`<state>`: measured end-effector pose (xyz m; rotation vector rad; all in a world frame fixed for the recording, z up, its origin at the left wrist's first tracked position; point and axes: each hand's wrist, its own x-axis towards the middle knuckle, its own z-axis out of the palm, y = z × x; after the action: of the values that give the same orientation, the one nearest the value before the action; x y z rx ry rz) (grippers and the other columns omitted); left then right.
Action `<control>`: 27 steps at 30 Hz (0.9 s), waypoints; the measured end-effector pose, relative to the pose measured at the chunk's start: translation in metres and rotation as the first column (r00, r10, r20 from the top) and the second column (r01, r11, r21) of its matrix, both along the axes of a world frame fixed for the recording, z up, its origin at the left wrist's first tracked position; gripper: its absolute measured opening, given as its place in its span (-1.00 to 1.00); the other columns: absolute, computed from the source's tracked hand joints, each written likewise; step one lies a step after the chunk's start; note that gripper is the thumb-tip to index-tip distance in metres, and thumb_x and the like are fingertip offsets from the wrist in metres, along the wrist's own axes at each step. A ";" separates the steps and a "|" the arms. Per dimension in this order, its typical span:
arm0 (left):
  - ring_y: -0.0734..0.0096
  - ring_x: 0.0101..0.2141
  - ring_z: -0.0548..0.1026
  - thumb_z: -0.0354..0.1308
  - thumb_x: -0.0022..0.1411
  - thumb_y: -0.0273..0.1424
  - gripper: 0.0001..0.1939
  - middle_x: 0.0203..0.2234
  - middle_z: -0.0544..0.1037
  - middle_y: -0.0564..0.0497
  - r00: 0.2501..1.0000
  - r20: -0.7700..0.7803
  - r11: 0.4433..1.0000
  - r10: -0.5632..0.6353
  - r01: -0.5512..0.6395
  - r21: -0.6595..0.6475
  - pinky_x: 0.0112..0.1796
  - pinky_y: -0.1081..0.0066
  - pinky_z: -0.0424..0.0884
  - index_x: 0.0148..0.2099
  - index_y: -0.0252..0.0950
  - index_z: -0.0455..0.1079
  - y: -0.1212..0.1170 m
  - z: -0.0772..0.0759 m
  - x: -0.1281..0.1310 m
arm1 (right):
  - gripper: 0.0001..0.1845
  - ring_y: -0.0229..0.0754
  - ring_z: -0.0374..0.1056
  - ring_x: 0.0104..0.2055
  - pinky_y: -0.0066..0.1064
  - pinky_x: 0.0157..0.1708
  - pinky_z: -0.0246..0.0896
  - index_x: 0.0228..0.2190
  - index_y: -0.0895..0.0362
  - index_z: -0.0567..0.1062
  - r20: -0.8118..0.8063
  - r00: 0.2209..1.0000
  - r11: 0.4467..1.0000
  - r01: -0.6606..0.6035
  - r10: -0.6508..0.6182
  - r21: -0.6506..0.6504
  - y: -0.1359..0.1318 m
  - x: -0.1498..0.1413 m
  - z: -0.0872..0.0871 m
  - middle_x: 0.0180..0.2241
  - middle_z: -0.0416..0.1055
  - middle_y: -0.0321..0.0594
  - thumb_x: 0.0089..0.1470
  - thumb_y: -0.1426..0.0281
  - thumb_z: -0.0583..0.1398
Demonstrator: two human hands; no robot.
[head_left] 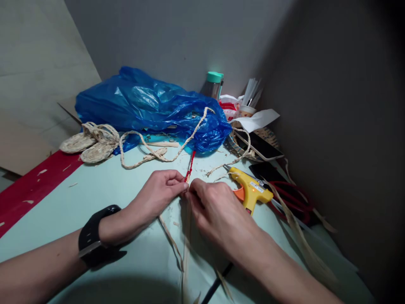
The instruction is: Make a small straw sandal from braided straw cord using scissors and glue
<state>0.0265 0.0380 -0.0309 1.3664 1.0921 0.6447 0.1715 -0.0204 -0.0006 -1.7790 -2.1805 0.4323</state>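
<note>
At the table's middle my left hand (161, 192) and my right hand (215, 202) meet, fingertips pinched close together. Between them is the start of a pale plant-fibre braid, joined to a red cord (192, 160) that runs up toward the blue bag. Loose fibre strips (186, 253) hang down from below my fingers toward me. The exact grip of each fingertip is partly hidden behind the hands. A yellow glue gun (251, 190) lies just right of my right hand.
A blue plastic bag (142, 105) fills the back. Small woven slippers (98, 145) and a braided rope (171, 158) lie before it. Red-handled scissors (294, 200), a tablet (261, 145), a woven basket (236, 145), a lidded bottle (213, 84) and a cup of glue sticks (247, 110) stand right.
</note>
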 end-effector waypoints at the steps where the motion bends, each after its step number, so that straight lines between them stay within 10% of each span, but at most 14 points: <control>1: 0.63 -0.66 0.18 0.17 0.15 -0.38 -0.87 -0.71 0.34 0.19 1.000 0.013 1.000 0.005 -0.005 -0.010 -0.58 0.56 0.04 -0.39 -0.35 0.38 -0.001 0.000 0.000 | -0.84 -0.22 0.21 -0.61 -0.37 -0.57 -0.18 -0.35 0.14 0.43 0.002 1.000 1.000 -0.028 0.028 -0.004 -0.002 -0.004 -0.002 -0.56 0.44 -0.20 0.16 0.47 0.05; 6: 0.67 -0.68 0.07 0.17 0.15 -0.41 -0.91 -0.72 0.24 0.24 0.991 0.133 0.996 0.018 -0.005 -0.092 -0.62 0.56 -0.08 -0.35 -0.34 0.37 -0.004 0.001 -0.002 | -0.72 -0.15 0.31 -0.54 -0.35 -0.54 -0.18 -0.14 0.21 0.45 0.069 0.976 0.979 -0.204 0.204 -0.006 -0.004 -0.009 -0.008 -0.45 0.52 -0.14 0.07 0.52 0.13; 11: 0.70 -0.66 0.07 0.19 0.16 -0.45 -0.93 -0.64 0.28 0.22 0.979 0.204 0.991 0.013 0.015 -0.134 -0.63 0.60 -0.09 -0.28 -0.34 0.39 -0.004 0.003 -0.003 | -0.70 -0.21 0.30 -0.46 -0.38 -0.44 -0.04 -0.43 0.10 0.44 -0.151 0.986 0.990 0.085 -0.067 0.115 0.010 0.010 -0.001 -0.45 0.48 -0.24 0.27 0.28 0.03; 18: 0.60 -0.55 0.37 0.19 0.17 -0.47 -0.88 -0.55 0.46 0.13 0.969 0.248 0.992 -0.006 0.038 -0.123 -0.54 0.60 0.17 -0.21 -0.32 0.34 -0.009 0.006 -0.003 | -0.73 -0.29 0.30 -0.48 -0.45 -0.41 0.08 -0.41 0.08 0.31 -0.509 0.858 0.978 -0.045 -0.067 -0.204 0.019 0.012 -0.019 -0.51 0.39 -0.36 0.31 0.34 -0.06; 27: 0.47 -0.51 0.37 0.10 0.20 -0.39 -0.88 -0.51 0.52 0.12 0.993 -0.012 0.991 -0.120 0.121 0.061 -0.47 0.46 0.20 -0.22 -0.23 0.22 -0.006 0.005 -0.006 | -0.75 -0.28 0.17 -0.47 -0.42 -0.46 -0.11 -0.53 0.11 0.33 -0.372 0.927 0.996 0.013 -0.046 -0.089 0.021 0.013 -0.017 -0.55 0.31 -0.34 0.19 0.42 0.09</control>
<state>0.0205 0.0322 -0.0261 1.4775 0.9946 0.5887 0.1850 0.0003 -0.0174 -1.6094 -1.8906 0.7973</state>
